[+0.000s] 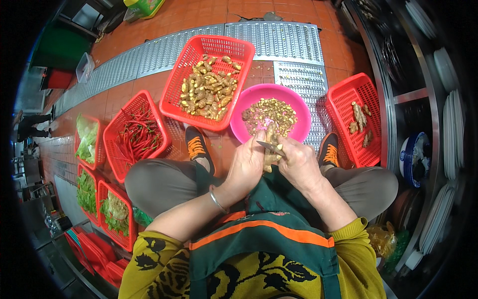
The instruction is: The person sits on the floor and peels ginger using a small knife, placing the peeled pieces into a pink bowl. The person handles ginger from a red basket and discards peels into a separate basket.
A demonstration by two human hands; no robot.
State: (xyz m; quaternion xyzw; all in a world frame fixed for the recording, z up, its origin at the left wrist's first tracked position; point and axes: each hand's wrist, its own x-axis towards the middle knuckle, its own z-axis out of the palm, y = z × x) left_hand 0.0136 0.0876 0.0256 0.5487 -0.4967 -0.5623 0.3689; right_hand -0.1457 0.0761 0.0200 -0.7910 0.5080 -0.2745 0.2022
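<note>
My left hand [246,159] grips a knobbly ginger-like root [268,159], with the thumb up along its side. In my right hand [298,159] is a small knife; its blade [272,147] lies across the root, and the handle is hidden in the fist. Both hands are close together above my lap, at the near rim of a pink plastic basin [301,108]. Small cut pieces and trimmings of root [276,112] cover much of the basin's bottom. Beyond it to the left, a red plastic basket [175,80] holds many trimmed root pieces [209,89].
At right, a red basket [340,108] holds a few larger roots [359,117], beside metal shelving [388,123] with stacked plates [452,134]. Leftward are baskets of red chillies [140,134], lettuce [86,140] and leafy greens [115,213]. Perforated metal grating [276,41] crosses the tiled floor. Another person's legs [33,125] show far left.
</note>
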